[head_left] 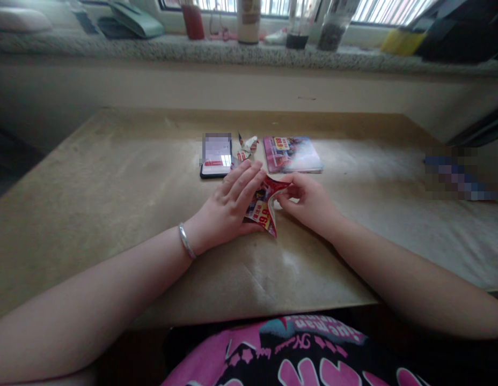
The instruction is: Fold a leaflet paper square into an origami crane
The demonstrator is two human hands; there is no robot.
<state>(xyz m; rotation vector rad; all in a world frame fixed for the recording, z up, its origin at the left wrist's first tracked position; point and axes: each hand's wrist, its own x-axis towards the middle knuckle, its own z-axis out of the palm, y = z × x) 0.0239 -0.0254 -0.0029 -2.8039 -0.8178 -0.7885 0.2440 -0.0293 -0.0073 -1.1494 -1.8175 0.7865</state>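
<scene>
A piece of folded glossy paper [262, 208], red with printed pictures and characters, lies on the table in front of me. Across its left part my left hand [228, 209] rests flat, fingers stretched out and thumb along the near edge. My right hand [307, 199] pinches the raised right corner of the paper between thumb and fingers. That side of the paper curls upward and shows a pale inner layer. Just beyond my left fingertips stands a small folded paper crane [248, 149]; my fingers hide its lower part.
A phone [217, 161] with a lit screen lies left of the crane. To its right sits a stack of square printed paper [293, 154]. A blurred bluish item [460, 177] lies at the far right. Bottles and jars line the granite windowsill [168, 49] behind the table [124, 187].
</scene>
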